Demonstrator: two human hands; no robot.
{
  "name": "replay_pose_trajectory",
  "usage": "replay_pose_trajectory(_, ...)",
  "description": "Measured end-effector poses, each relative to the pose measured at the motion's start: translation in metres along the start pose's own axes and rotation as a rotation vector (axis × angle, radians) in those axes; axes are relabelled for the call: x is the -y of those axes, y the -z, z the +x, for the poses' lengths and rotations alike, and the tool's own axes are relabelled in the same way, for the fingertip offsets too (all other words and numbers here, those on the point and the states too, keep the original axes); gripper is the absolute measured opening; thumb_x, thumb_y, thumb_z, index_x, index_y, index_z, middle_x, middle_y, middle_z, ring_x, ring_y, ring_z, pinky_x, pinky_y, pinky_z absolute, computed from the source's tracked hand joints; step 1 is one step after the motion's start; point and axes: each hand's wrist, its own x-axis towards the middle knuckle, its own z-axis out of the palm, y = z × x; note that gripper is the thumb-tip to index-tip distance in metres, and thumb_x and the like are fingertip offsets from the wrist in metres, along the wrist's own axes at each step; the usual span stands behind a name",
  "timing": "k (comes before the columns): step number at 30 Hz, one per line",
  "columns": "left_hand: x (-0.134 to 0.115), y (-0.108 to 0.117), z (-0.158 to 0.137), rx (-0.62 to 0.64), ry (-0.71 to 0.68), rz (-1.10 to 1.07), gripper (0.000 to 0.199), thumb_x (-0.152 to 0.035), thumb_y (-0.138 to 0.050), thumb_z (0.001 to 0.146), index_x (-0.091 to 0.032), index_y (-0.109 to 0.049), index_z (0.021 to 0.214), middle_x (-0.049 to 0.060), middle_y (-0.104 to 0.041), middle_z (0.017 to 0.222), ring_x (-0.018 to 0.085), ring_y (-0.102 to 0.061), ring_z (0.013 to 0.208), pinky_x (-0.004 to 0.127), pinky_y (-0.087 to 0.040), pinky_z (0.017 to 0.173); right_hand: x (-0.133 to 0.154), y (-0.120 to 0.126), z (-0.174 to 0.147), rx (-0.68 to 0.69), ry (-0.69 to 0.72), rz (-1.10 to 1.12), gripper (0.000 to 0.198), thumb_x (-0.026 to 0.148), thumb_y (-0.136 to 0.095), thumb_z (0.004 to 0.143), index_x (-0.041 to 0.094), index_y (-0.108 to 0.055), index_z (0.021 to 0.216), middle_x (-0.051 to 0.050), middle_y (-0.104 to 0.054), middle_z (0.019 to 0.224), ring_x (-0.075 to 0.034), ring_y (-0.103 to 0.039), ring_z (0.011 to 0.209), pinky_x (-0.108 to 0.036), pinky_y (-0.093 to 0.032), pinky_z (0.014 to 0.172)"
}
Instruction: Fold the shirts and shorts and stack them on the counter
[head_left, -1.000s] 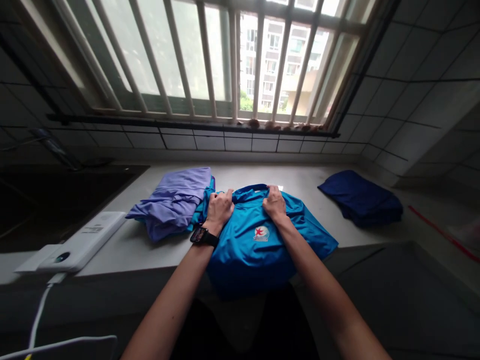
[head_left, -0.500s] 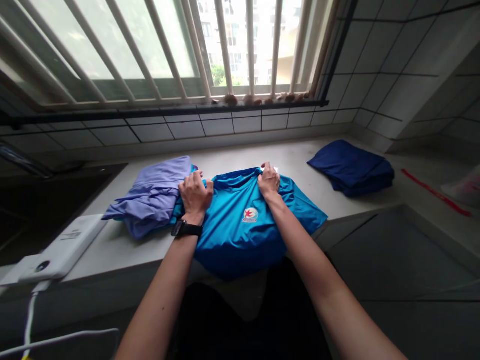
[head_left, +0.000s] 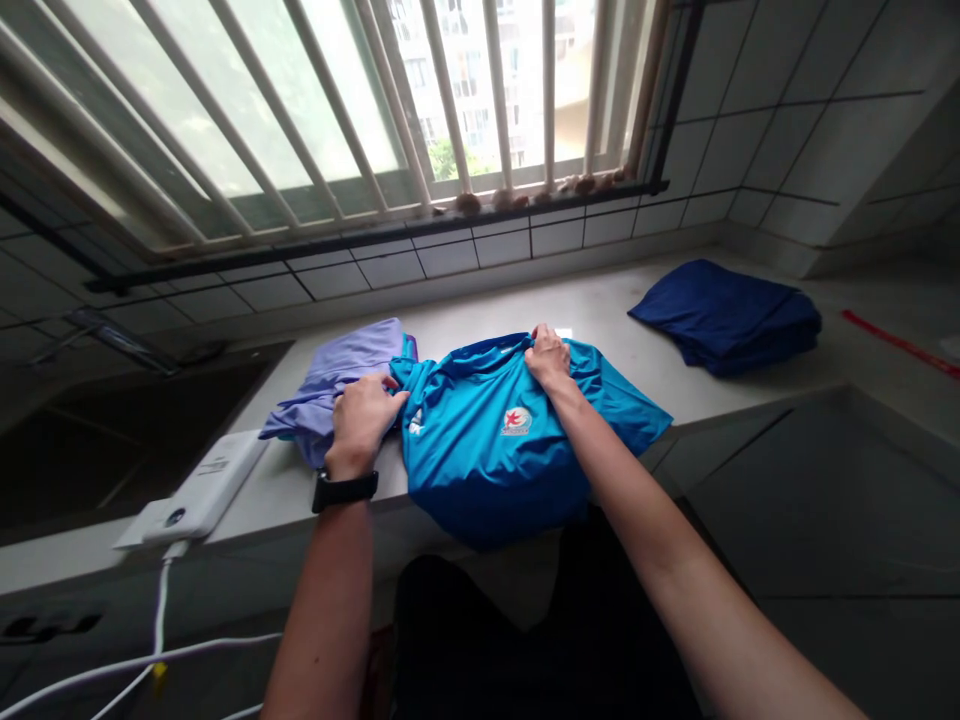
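Observation:
A bright blue T-shirt point(head_left: 480, 450) with a red-and-white round emblem lies across the counter's front edge, its lower part hanging over. My left hand point(head_left: 365, 418), a black watch on its wrist, pinches the shirt's fabric by the left shoulder. Closed on the cloth next to the neckline is my right hand point(head_left: 549, 356); its fingertips are partly hidden in the fabric. A folded lilac garment point(head_left: 337, 362), with some teal cloth along its edge, sits just behind and left of my left hand.
Dark blue folded clothing point(head_left: 727, 315) rests on the counter point(head_left: 600, 300) at the right, with a red strip point(head_left: 896, 343) beyond it. A white power strip point(head_left: 217, 485) with cables lies front left, beside the dark sink point(head_left: 97, 430). A barred window point(head_left: 360, 110) is behind.
My left hand has moved left and slightly down, drawing the shirt's left shoulder outward. A white print now shows there. My right hand keeps its hold near the neckline. The view has tilted slightly.

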Motion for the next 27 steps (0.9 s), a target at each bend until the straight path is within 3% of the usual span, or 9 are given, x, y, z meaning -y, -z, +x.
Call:
replay_pose_trajectory(4,-0.009,-0.008,0.005,-0.028,-0.012,-0.055,0.011,-0.029,-0.061,0.084,-0.021,-0.065,0.077,0.009,-0.077,0.095,0.029,-0.072,0.099,0.038,-0.054,0.091,-0.002,-0.002,0.002,-0.006,0.005,0.009,0.038,0.014,-0.044,0.093,0.017,-0.058,0.128,-0.017,-0.065,0.131,-0.031,-0.06,0.124,-0.043,-0.046,0.105)
replay_pose_trajectory(7,-0.005,-0.011,0.008,0.071,-0.043,-0.365,0.016,-0.035,-0.061,0.083,-0.021,-0.063,0.076,0.006,-0.075,0.088,0.025,-0.073,0.09,0.034,-0.058,0.083,-0.002,-0.002,0.001,-0.021,0.012,0.037,0.038,0.014,-0.045,0.092,0.018,-0.059,0.127,-0.016,-0.066,0.127,-0.031,-0.061,0.121,-0.044,-0.046,0.105)
replay_pose_trajectory(10,0.0,-0.015,0.007,0.171,0.029,-0.623,0.025,-0.044,-0.062,0.084,-0.02,-0.064,0.088,0.006,-0.075,0.087,0.023,-0.074,0.08,0.034,-0.06,0.072,-0.001,0.0,0.0,-0.01,0.005,0.041,0.038,0.015,-0.045,0.093,0.018,-0.059,0.128,-0.017,-0.066,0.128,-0.031,-0.061,0.123,-0.044,-0.046,0.106)
replay_pose_trajectory(13,-0.003,-0.018,0.003,0.108,0.017,-0.521,0.043,-0.041,-0.078,0.071,-0.019,-0.065,0.105,0.007,-0.075,0.097,0.026,-0.076,0.084,0.037,-0.061,0.077,0.0,0.002,-0.002,0.015,-0.01,0.024,0.037,0.015,-0.045,0.093,0.017,-0.058,0.128,-0.016,-0.065,0.131,-0.03,-0.061,0.126,-0.042,-0.045,0.107)
replay_pose_trajectory(18,-0.022,-0.024,-0.002,0.038,-0.205,-0.325,0.087,-0.037,-0.093,0.049,-0.019,-0.064,0.129,0.012,-0.072,0.127,0.035,-0.065,0.126,0.043,-0.054,0.105,0.003,0.005,-0.004,0.018,-0.013,0.009,0.038,0.014,-0.044,0.094,0.017,-0.058,0.128,-0.017,-0.065,0.132,-0.03,-0.061,0.125,-0.042,-0.045,0.107)
replay_pose_trajectory(20,-0.029,-0.024,-0.004,0.073,-0.214,-0.342,0.074,-0.037,-0.089,0.055,-0.02,-0.067,0.124,0.009,-0.074,0.121,0.033,-0.068,0.119,0.04,-0.054,0.101,0.003,0.005,-0.005,0.013,-0.012,0.003,0.037,0.015,-0.043,0.094,0.016,-0.057,0.128,-0.017,-0.065,0.131,-0.03,-0.061,0.124,-0.042,-0.045,0.106)
replay_pose_trajectory(22,-0.034,-0.023,-0.005,0.074,-0.155,-0.368,0.044,-0.037,-0.08,0.066,-0.021,-0.071,0.106,0.006,-0.077,0.101,0.028,-0.072,0.1,0.036,-0.056,0.089,0.004,0.004,-0.005,0.006,-0.012,-0.003,0.037,0.015,-0.043,0.094,0.017,-0.057,0.127,-0.017,-0.065,0.131,-0.03,-0.061,0.123,-0.042,-0.045,0.106)
replay_pose_trajectory(24,-0.037,-0.018,-0.006,-0.005,-0.064,-0.397,0.02,-0.034,-0.071,0.073,-0.021,-0.068,0.088,0.003,-0.073,0.085,0.023,-0.07,0.084,0.032,-0.054,0.079,0.004,0.003,-0.005,-0.003,-0.014,-0.004,0.036,0.015,-0.043,0.093,0.017,-0.057,0.126,-0.017,-0.065,0.132,-0.029,-0.061,0.123,-0.042,-0.045,0.105)
replay_pose_trajectory(27,-0.034,-0.006,-0.003,-0.206,0.061,-0.461,0.011,-0.029,-0.064,0.078,-0.022,-0.056,0.076,-0.001,-0.062,0.074,0.018,-0.062,0.073,0.029,-0.05,0.072,0.004,0.002,-0.004,-0.012,-0.015,-0.003,0.035,0.015,-0.043,0.093,0.019,-0.057,0.125,-0.016,-0.065,0.131,-0.029,-0.061,0.123,-0.042,-0.045,0.104)
